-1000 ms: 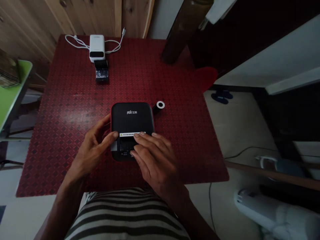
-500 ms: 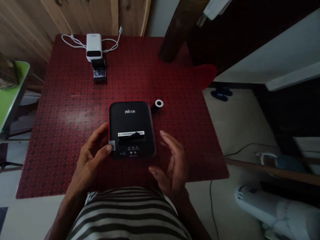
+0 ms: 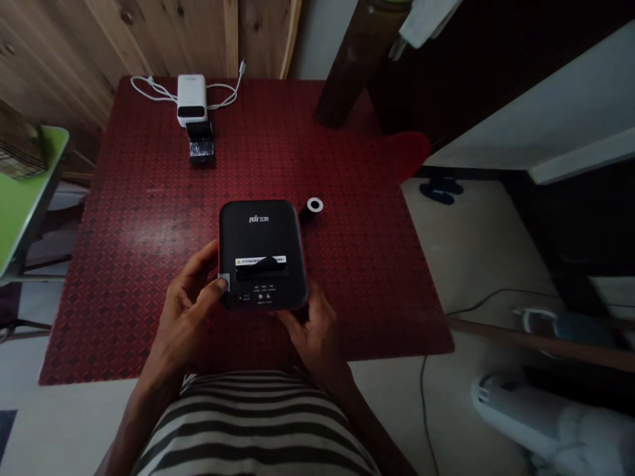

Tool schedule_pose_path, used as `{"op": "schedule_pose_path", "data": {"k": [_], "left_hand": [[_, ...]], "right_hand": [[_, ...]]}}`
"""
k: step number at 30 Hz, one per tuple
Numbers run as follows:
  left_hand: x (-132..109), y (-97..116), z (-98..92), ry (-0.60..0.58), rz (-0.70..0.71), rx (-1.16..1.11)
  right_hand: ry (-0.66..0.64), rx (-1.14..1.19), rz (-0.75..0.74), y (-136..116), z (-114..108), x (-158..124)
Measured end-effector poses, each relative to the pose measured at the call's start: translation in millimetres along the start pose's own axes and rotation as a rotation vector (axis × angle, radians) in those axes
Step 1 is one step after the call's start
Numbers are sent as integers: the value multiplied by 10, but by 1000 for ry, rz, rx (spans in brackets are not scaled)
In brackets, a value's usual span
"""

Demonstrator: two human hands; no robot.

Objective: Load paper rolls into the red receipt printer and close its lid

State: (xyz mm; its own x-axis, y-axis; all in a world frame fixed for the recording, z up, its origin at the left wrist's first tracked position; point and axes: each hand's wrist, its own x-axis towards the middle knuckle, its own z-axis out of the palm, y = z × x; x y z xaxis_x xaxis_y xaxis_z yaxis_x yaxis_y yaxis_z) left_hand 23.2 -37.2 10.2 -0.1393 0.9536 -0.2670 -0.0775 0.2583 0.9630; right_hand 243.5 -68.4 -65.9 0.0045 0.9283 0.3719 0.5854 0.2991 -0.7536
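Observation:
A black receipt printer (image 3: 262, 238) with a Feie logo sits near the middle of the table. A dark strip of paper (image 3: 268, 264) pokes out of its slot, partly over a white warning label. My left hand (image 3: 191, 307) grips its left side, thumb on the grey tab (image 3: 224, 282) at the edge and fingers along the flank. My right hand (image 3: 315, 324) is closed on the near right corner, with the thumb at the front edge. Some of its fingers are hidden by the printer. Just beyond the right side lies a black roll with a white end (image 3: 314, 205).
A small white device (image 3: 191, 92) with a white cable (image 3: 225, 96) stands at the back left of the red patterned table (image 3: 367, 264). A black strip (image 3: 201, 144) lies before it. A brown post (image 3: 352, 66) rises at the back; a green table (image 3: 30, 205) is at left.
My right hand has moved left from beside the printer and closed on its near right corner. My left hand stays on the left edge. The view has shifted slightly.

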Motion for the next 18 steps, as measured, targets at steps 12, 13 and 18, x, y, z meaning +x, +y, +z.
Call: {"op": "schedule_pose_path", "data": {"k": [12,13,18], "left_hand": [[78,-41,49,6,60,-3],[77,-56,48,11,62,1],[66,-158,14,5,113,18]], "right_hand": [[18,66,61,20,69,-16],[18,74,66,25,71,-14],[1,81,48,30,65,4]]}}
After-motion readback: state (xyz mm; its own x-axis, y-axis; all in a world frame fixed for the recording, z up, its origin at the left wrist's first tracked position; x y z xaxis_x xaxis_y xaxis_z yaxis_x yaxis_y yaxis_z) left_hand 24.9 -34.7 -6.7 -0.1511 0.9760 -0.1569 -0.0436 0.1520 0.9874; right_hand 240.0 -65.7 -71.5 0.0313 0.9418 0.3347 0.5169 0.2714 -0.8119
